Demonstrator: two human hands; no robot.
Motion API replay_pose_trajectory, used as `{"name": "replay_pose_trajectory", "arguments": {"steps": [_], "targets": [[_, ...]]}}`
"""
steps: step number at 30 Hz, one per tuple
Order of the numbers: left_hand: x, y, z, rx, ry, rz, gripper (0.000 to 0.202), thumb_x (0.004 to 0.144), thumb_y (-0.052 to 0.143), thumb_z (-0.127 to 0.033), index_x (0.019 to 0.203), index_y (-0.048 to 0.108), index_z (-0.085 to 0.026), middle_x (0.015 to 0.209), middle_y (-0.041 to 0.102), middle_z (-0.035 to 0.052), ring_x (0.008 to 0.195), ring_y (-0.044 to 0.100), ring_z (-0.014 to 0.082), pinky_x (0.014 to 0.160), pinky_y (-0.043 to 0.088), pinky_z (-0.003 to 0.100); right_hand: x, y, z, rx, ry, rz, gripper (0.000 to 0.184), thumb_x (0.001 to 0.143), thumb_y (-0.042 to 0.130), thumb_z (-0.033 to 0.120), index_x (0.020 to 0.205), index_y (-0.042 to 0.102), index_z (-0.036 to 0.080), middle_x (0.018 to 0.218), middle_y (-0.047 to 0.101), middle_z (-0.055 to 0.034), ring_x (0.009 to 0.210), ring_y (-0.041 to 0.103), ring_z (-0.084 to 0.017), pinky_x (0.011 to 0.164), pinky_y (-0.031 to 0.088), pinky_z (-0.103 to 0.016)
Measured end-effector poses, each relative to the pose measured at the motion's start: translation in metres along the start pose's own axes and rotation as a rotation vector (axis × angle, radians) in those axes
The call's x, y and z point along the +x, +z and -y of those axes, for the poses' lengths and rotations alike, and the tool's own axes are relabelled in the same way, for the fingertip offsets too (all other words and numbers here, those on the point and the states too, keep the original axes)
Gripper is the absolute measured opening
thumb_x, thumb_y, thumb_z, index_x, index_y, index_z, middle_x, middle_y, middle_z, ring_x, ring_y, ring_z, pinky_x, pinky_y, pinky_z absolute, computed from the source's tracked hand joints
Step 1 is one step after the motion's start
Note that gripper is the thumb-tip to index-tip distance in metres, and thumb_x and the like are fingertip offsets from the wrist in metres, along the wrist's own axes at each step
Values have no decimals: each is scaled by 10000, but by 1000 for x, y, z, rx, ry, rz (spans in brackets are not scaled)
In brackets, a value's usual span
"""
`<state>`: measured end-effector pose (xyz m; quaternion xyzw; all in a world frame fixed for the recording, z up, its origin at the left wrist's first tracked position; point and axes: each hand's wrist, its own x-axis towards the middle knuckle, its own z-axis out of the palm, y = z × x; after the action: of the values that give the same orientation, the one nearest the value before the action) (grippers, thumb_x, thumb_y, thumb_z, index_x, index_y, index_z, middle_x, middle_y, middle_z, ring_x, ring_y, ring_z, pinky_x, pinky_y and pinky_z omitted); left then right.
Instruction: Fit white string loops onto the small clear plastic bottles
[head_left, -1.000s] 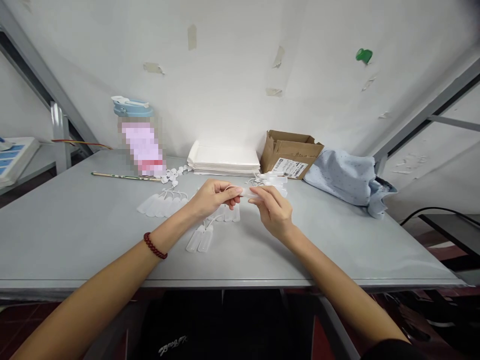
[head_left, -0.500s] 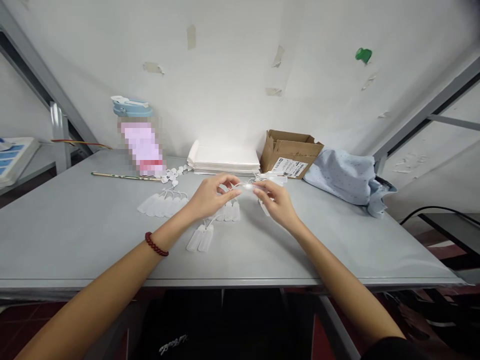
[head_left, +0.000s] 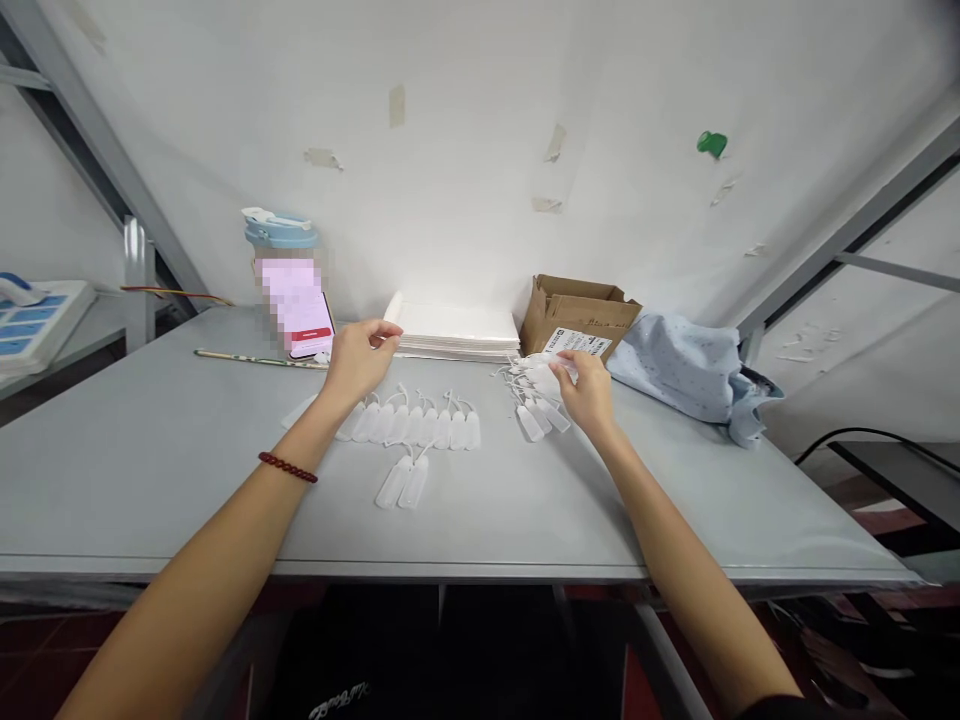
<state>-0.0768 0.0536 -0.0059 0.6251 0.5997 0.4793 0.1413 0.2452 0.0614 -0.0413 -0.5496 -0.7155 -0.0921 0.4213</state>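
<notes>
My left hand [head_left: 361, 358] is at the back left of the table, fingers curled and thumb close to the index fingertip. Anything between those fingertips is too small to make out. A few small white pieces [head_left: 322, 358] show beside it, partly hidden. My right hand [head_left: 589, 390] is at a pile of white plastic tags with cords [head_left: 534, 418], its thumb and fingers closed on a white tag [head_left: 566, 366]. A row of similar tags [head_left: 409, 425] lies mid-table, its left end behind my left forearm. Two more tags [head_left: 403, 482] lie in front of the row.
A stack of white sheets or envelopes [head_left: 459, 330] stands against the wall. Right of it are an open cardboard box [head_left: 574, 308] and a light blue cloth [head_left: 675, 375]. A phone [head_left: 300, 310] leans on a blue-lidded container [head_left: 279, 232] behind a thin stick [head_left: 255, 359].
My hands have moved apart from the middle, where they held a white tag and its cord. The left went left and back, the right to the tag pile. More of the row shows.
</notes>
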Motion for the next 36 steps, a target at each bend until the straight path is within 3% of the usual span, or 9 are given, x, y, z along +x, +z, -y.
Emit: {"name": "replay_pose_trajectory", "arguments": {"steps": [5, 13, 16, 20, 25, 28, 32, 36], "targets": [[7, -1, 13, 22, -12, -47, 229, 685, 524, -196, 820, 703, -147, 774, 692, 71, 731, 621, 205, 730, 463, 305, 17, 7, -7, -41, 31, 4, 247, 860, 450, 261, 1005, 617, 150, 1010, 655, -133, 926, 512, -276, 846, 390, -445], [12, -10, 15, 40, -94, -91, 268, 695, 494, -180, 850, 709, -136, 765, 692, 77, 699, 617, 209, 671, 472, 308, 18, 12, -23, 34, 87, 188, 319, 891, 352, 257, 1033, 628, 181, 1148, 613, -117, 1024, 484, -279, 882, 370, -468], [15, -15, 20, 153, -111, -98, 300, 718, 479, -183, 899, 711, -131, 783, 698, 70, 717, 625, 207, 700, 477, 297, 19, 11, -25, 86, 31, 146, 314, 889, 352, 242, 1045, 617, 177, 1137, 617, -112, 1041, 511, -251, 908, 381, -430], [19, -21, 30, 519, -39, 31, 350, 746, 437, -139, 973, 701, -105, 924, 707, 107, 905, 613, 250, 850, 450, 330, 20, 9, -22, 62, -15, 77, 296, 895, 352, 245, 1028, 611, 188, 1101, 627, -109, 1040, 530, -248, 899, 398, -418], [20, -26, 42, 722, -23, 152, 321, 690, 471, -106, 892, 720, -89, 909, 700, 166, 1078, 499, 380, 866, 415, 422, 13, 5, -3, -38, -91, 64, 275, 915, 367, 254, 1062, 592, 196, 1158, 610, -110, 1083, 507, -265, 906, 385, -435], [21, -29, 45, 746, -35, 228, 274, 692, 501, -164, 859, 718, -140, 872, 704, 135, 1008, 546, 348, 796, 439, 374, 5, 5, 15, -29, -144, 69, 269, 924, 368, 261, 1057, 588, 184, 1150, 614, -120, 1071, 508, -264, 900, 386, -436], [21, -28, 43, 796, -147, 326, 219, 663, 571, -291, 786, 699, -163, 810, 691, 136, 856, 612, 323, 667, 445, 335, -6, 7, 38, 29, -220, 102, 241, 923, 400, 259, 1047, 589, 177, 1116, 629, -116, 1039, 518, -255, 877, 401, -421], [18, -21, 43, 823, -197, 343, 200, 626, 599, -282, 737, 688, -141, 796, 682, 167, 817, 626, 334, 608, 438, 333, -19, 4, 68, 103, -294, 126, 213, 916, 439, 272, 1025, 591, 170, 1037, 638, -121, 980, 535, -248, 832, 426, -405]]}}
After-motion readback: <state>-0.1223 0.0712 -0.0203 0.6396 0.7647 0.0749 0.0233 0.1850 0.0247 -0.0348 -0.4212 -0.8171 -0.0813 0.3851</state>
